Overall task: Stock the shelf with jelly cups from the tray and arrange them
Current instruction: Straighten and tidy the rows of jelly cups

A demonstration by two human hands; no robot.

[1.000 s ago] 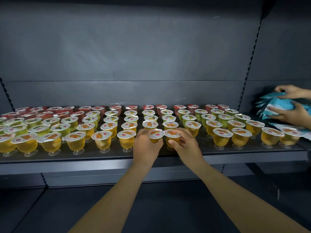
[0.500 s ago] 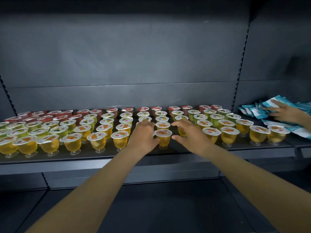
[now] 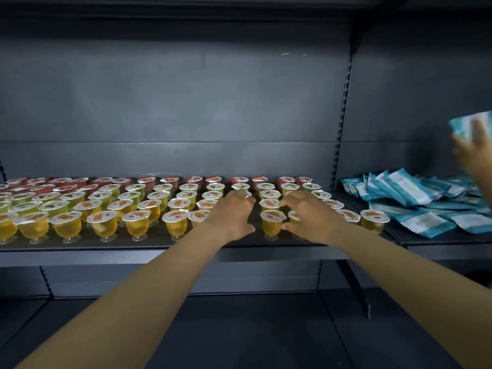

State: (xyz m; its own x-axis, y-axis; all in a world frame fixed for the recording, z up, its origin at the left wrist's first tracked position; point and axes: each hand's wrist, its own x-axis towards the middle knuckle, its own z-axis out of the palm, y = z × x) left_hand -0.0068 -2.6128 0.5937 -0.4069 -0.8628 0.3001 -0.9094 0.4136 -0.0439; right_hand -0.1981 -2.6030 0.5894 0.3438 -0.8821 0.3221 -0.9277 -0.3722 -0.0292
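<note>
Rows of jelly cups fill the dark shelf (image 3: 106, 252): yellow cups (image 3: 103, 225) in front, green cups (image 3: 134, 189) behind them and red cups (image 3: 146, 179) at the back. My left hand (image 3: 231, 214) reaches over the cups right of centre, fingers stretched forward onto their lids. My right hand (image 3: 308, 217) lies beside it with fingers spread over the neighbouring cups. One yellow cup (image 3: 271, 223) stands between my two thumbs in the front row. The cups under my palms are hidden. No tray is in view.
Blue snack packets (image 3: 415, 198) lie heaped on the adjoining shelf to the right. Another person's hand (image 3: 471, 153) holds a blue packet (image 3: 468, 126) up at the right edge. A slotted upright (image 3: 343, 115) divides the two bays. A lower shelf (image 3: 239, 328) lies under my forearms.
My hands let go of the front-row cups and slid further in over the rows, fingers spreading. The other person's hand rose from the packet pile with a packet.
</note>
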